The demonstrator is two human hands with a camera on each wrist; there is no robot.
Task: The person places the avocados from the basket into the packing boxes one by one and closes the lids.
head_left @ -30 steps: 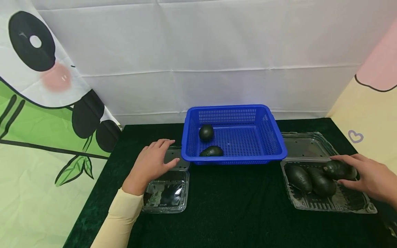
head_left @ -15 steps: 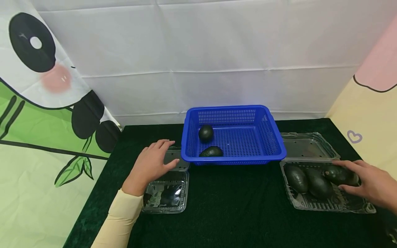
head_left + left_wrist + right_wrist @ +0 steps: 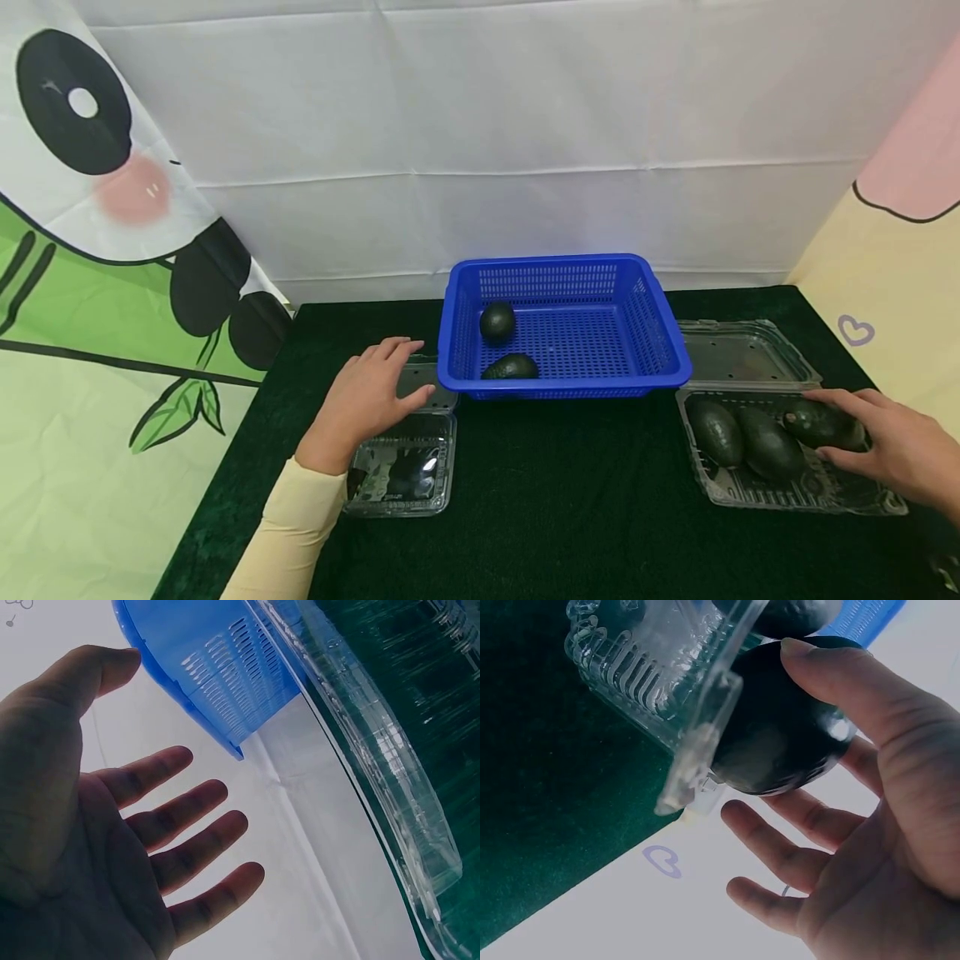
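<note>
My right hand (image 3: 896, 442) is at the right clamshell container (image 3: 813, 498), thumb and index finger around a dark avocado (image 3: 817, 423). In the right wrist view the thumb lies on this avocado (image 3: 780, 720), while the other fingers are spread below it. Two more avocados, one at the left (image 3: 716, 432) and one in the middle (image 3: 770, 443), lie beside it in the container. My left hand (image 3: 360, 400) hovers with spread fingers over the smaller clamshell container (image 3: 408, 504), holding nothing; the left wrist view shows its bare palm (image 3: 97, 847).
A blue plastic basket (image 3: 566, 385) stands at the back middle. Inside it are a round-looking avocado (image 3: 497, 322) and another lying on its side (image 3: 512, 367). Both clamshells have their lids folded back. Dark green cloth (image 3: 562, 500) covers the table, with a white sheet (image 3: 525, 125) behind.
The right hand has lowered the avocado slightly into the right container, alongside the other two, which shifted a little left. The left hand has stayed in place.
</note>
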